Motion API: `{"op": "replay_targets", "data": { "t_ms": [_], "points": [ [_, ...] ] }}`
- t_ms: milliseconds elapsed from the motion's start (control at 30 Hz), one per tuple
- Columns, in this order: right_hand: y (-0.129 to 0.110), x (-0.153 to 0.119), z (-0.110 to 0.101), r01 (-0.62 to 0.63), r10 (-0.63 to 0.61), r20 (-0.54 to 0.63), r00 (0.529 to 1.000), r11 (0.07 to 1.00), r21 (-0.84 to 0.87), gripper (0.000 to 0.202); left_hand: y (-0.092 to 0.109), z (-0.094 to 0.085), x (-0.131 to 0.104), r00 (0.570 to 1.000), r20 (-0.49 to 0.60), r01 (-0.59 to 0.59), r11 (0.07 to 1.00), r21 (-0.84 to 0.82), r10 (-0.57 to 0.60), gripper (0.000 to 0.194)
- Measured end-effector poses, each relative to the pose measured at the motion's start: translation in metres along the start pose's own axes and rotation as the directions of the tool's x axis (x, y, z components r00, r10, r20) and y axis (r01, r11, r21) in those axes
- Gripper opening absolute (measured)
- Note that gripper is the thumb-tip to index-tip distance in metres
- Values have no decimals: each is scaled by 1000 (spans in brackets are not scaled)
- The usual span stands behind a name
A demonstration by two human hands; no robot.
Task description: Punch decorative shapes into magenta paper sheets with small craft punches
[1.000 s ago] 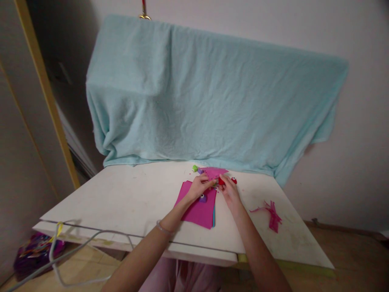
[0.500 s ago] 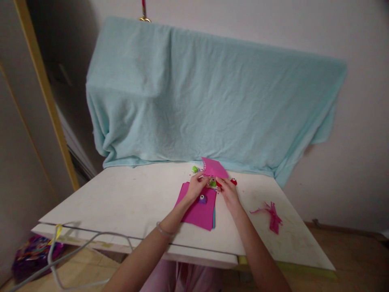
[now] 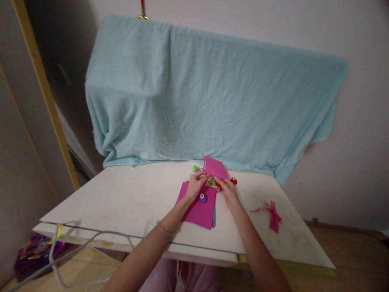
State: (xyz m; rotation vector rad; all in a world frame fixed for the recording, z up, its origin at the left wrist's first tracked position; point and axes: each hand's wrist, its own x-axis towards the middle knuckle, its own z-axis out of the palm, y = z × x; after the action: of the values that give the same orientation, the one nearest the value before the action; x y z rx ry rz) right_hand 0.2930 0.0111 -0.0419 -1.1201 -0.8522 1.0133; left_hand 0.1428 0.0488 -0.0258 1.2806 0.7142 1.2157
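Both hands are at the near edge of a pink sheet point(image 3: 215, 167) with small holes punched along its left side. My left hand point(image 3: 196, 185) pinches that edge from the left, and my right hand point(image 3: 227, 190) closes on it from the right. Below them lies a stack of magenta paper point(image 3: 199, 215) with a blue layer showing at its right side. A purple punch point(image 3: 202, 198) rests on the stack. Green point(image 3: 195, 168) and red point(image 3: 233, 181) punches sit beyond and beside the hands; another green one point(image 3: 213, 182) shows between them.
Magenta paper scraps point(image 3: 274, 219) lie on the right of the white table point(image 3: 121, 198). A light blue cloth point(image 3: 212, 93) hangs behind it. A grey cable point(image 3: 91, 235) loops at the front left, near a purple bag point(image 3: 36, 255) on the floor.
The pink sheet has shifted very slightly upward in the picture. Both hands keep nearly the same place and grip.
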Motion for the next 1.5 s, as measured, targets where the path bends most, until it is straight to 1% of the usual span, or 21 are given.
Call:
{"op": "replay_targets", "data": {
  "t_ms": [233, 400, 567, 700, 933, 1033, 1133, 1233, 1333, 1433, 1500],
  "points": [
    [3, -1, -1, 19, -17, 44, 999, 998, -54, 31, 3, 3, -3, 999, -42, -37, 997, -70, 35, 30],
    [3, -3, 1, 10, -6, 58, 998, 998, -65, 31, 5, 2, -5, 999, -27, -46, 998, -37, 45, 23],
    [2, -1, 0, -7, 8, 8, 1000, 999, -34, 31, 4, 2, -4, 999, 22, -33, 997, -75, 34, 21],
    [0, -1, -1, 3, -3, -33, 999, 1000, -2, 31, -1, 1, -3, 997, 77, 3, 994, -113, 6, 28],
    [1, 0, -3, 42, -43, -18, 999, 999, -21, 28, -5, 0, -4, 995, 102, 6, 1000, -11, -5, 39],
    [3, 1, -5, 61, -62, -9, 998, 998, -33, 27, -5, 0, -3, 992, 117, 41, 999, -7, -40, 45],
    [4, 2, -6, 68, -68, 0, 998, 996, -58, 30, -4, 0, -4, 992, 117, 55, 998, -27, -51, 49],
    [2, 2, -6, 68, -67, 15, 998, 994, -84, 32, -3, 1, -5, 993, 112, 49, 999, -17, -47, 49],
    [1, 1, -6, 65, -65, 9, 998, 993, -102, 33, -3, 0, -6, 994, 111, 8, 1000, 11, -9, 47],
    [0, 1, -5, 54, -54, 5, 999, 992, -113, 33, -4, 0, -6, 993, 117, -18, 999, 31, 14, 42],
    [-1, 1, -5, 52, -52, 4, 999, 992, -119, 33, -5, 0, -6, 992, 128, -15, 1000, 26, 11, 37]
  ]
}}
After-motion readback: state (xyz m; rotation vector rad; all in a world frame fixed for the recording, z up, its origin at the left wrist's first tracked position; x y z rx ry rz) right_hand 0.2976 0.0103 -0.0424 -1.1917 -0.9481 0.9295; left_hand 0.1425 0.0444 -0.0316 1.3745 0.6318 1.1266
